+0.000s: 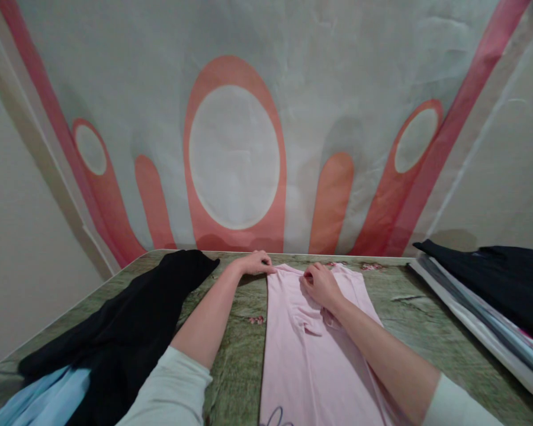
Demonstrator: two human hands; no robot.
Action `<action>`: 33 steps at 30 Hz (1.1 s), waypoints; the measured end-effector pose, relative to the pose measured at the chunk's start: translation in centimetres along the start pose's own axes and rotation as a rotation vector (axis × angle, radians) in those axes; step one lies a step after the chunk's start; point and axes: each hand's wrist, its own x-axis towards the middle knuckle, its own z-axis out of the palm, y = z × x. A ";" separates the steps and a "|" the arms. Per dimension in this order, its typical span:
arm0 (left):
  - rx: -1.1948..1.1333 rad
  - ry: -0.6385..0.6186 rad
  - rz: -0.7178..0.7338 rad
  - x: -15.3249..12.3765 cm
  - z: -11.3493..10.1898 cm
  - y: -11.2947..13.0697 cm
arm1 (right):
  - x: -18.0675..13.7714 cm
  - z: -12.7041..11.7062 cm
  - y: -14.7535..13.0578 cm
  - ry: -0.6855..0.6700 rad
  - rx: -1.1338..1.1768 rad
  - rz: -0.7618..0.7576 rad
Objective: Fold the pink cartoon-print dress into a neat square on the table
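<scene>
The table (235, 361) has a greenish wood-grain surface, dotted with small clusters of pink flowers (256, 320). Lengthwise across its middle lies a pink garment (288, 355). To the left is a rumpled black garment (128, 319) — light blue cloth (48, 396) against it — and to the right, a stack of folded clothes (475, 313).

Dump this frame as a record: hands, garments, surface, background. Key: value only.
left hand: touching far-left corner of pink garment
right hand: on pink garment, near its far end
left side: black garment, light blue cloth at its near end
right side: stack of garments, black on top
surface: wood-look tabletop
background: pale backdrop, coral shapes
</scene>
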 end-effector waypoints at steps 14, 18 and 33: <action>-0.031 0.431 -0.271 -1.0 4.6 0.6 | 2.3 -0.6 0.2 -0.159 0.046 0.093; -0.050 0.460 -0.325 -1.6 5.1 1.2 | 6.2 -0.8 -0.4 -0.205 0.076 0.166; -0.035 0.511 -0.362 -1.9 5.3 2.1 | 7.2 4.0 -3.6 -0.143 0.187 0.249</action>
